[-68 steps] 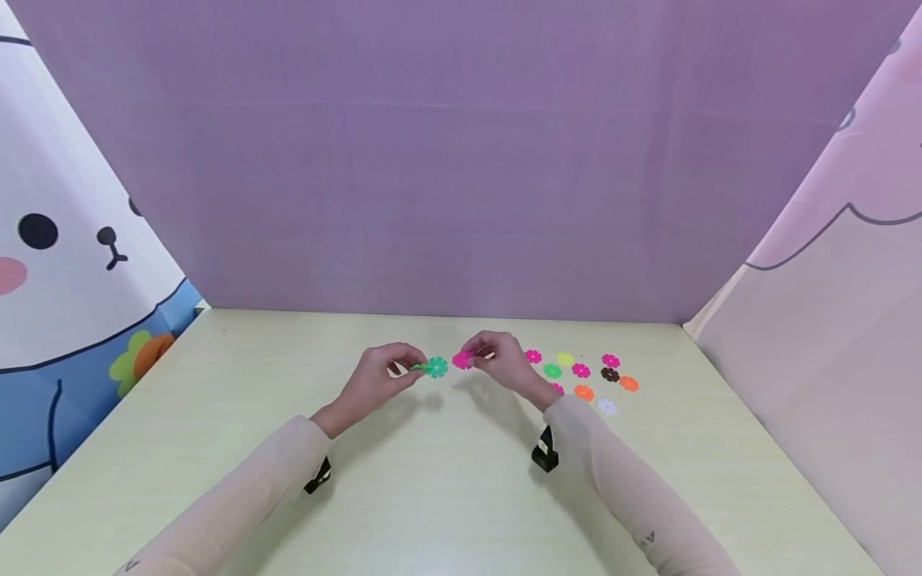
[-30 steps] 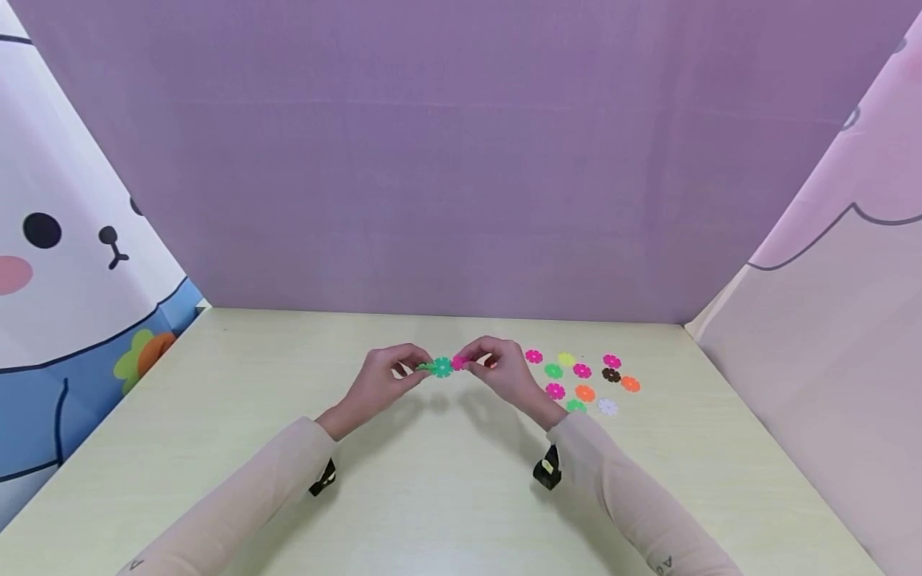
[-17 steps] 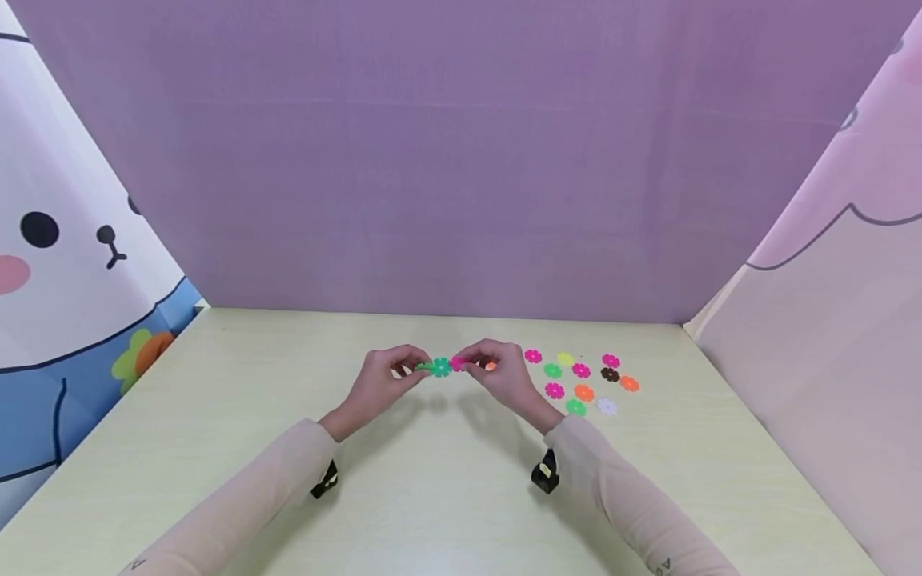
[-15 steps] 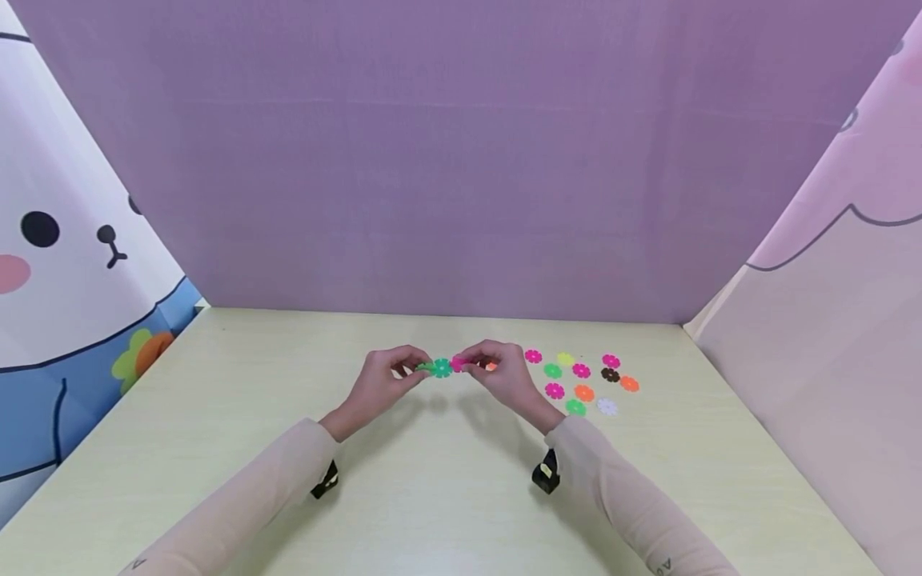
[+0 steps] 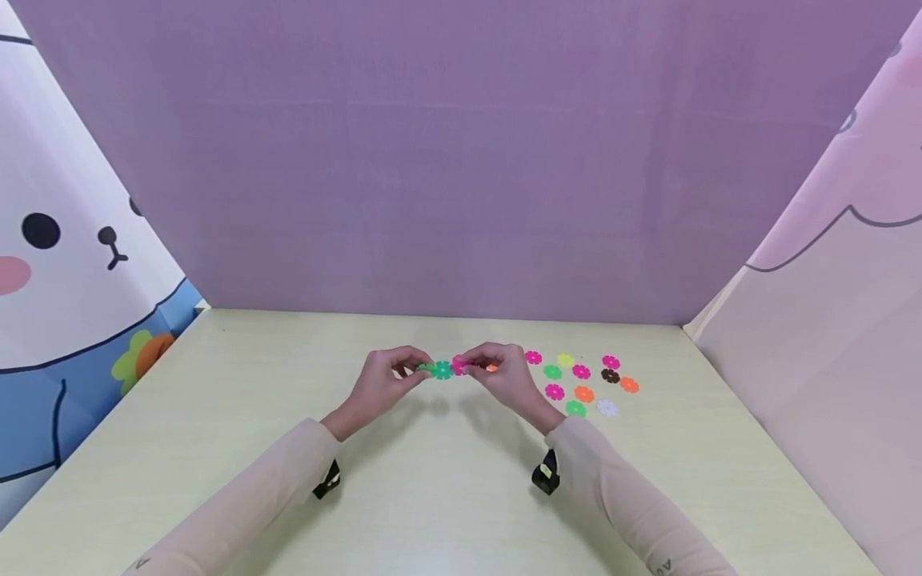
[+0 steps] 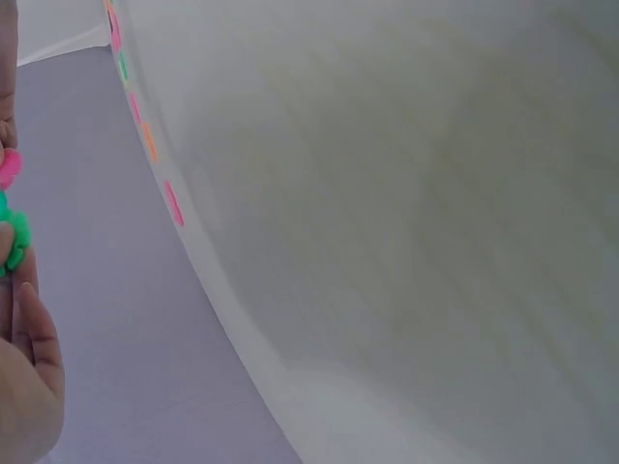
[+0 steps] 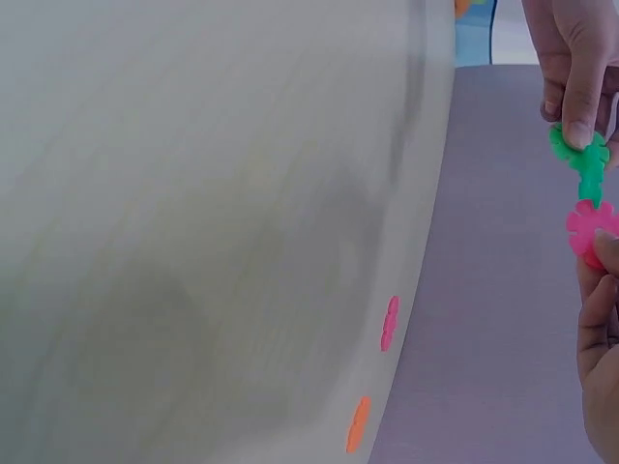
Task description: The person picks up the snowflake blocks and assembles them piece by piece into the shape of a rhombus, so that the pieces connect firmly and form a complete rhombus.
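Between thumb and fingers, my left hand (image 5: pixel 380 387) pinches a green flower-shaped disc (image 7: pixel 566 143), which is joined to a teal-green disc (image 5: pixel 442 370). My right hand (image 5: pixel 508 379) pinches a pink flower disc (image 7: pixel 592 230) whose edge meets the teal-green one in the right wrist view. Both hands are above the table, close together. In the left wrist view, the pink disc (image 6: pixel 9 168) and a green disc (image 6: pixel 19 240) show at the left edge. Whether the pink and teal-green discs are interlocked, I cannot tell.
Several flower discs lie on the table (image 5: pixel 432 512) to the right, among them a yellow (image 5: pixel 565 360), a brown (image 5: pixel 610 375) and a white one (image 5: pixel 607 408). An orange disc (image 5: pixel 493 368) is partly behind my right hand. A purple cloth (image 5: pixel 446 160) hangs at the back.
Since the earliest frame my right hand has moved slightly left and down, and the pink disc has come up against the teal-green one. In the latest frames the hands hardly move.
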Tool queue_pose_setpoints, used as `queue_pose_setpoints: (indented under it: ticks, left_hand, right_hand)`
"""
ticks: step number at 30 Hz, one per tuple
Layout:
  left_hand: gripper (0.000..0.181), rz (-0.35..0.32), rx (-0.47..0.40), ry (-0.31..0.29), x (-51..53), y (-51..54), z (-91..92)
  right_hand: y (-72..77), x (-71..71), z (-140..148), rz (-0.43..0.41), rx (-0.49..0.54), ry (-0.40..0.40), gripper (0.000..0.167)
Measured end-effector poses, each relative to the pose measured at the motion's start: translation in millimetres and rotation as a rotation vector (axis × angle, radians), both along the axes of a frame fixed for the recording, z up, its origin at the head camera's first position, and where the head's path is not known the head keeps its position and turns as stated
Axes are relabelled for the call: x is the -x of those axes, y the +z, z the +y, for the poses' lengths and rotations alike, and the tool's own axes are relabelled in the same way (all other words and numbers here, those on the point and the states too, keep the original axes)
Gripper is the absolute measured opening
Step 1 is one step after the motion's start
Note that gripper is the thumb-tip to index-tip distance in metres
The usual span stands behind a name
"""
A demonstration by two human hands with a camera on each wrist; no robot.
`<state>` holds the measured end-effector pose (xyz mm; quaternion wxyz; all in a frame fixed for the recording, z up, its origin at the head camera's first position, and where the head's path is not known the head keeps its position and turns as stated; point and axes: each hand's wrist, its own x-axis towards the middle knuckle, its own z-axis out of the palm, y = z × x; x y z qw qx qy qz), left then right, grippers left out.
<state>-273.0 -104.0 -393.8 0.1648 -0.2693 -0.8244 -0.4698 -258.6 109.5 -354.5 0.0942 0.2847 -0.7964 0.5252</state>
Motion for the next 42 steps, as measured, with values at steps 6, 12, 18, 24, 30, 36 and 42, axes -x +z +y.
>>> queue_pose_setpoints:
  ticks: [6,12,18,24,30,36,42]
  left_hand:
    - [0.011,-0.016,-0.009,0.002,-1.5,1.0,-1.9]
    - [0.011,-0.028,-0.007,0.002,-1.2,-0.3,-2.5]
    - [0.011,-0.041,-0.007,0.003,-1.2,-1.1,-2.8]
    - [0.011,-0.036,-0.009,-0.002,-0.6,-1.9,-1.8]
    - [0.011,-0.030,-0.025,-0.007,-0.6,1.8,-0.6]
    - [0.011,-0.057,-0.026,-0.020,1.0,2.8,0.6]
    - [0.014,-0.136,0.005,-0.032,2.9,-3.5,3.4]
  right_hand:
    - [-7.1,3.2,-2.4,0.015,0.037,-0.018,0.010]
    - [-5.0,-2.5,-4.7,0.026,0.041,-0.045,0.011]
    - [-5.8,-2.6,-5.8,0.018,0.052,-0.044,0.010]
    - [-11.8,2.1,-5.9,0.033,0.069,-0.047,0.010]
    - [-27.4,18.9,-5.6,0.037,0.078,-0.078,0.008]
    - [-23.6,20.0,-3.6,0.016,0.050,-0.072,0.008]
    - [-12.5,10.8,-3.5,-0.037,0.009,-0.038,0.010]
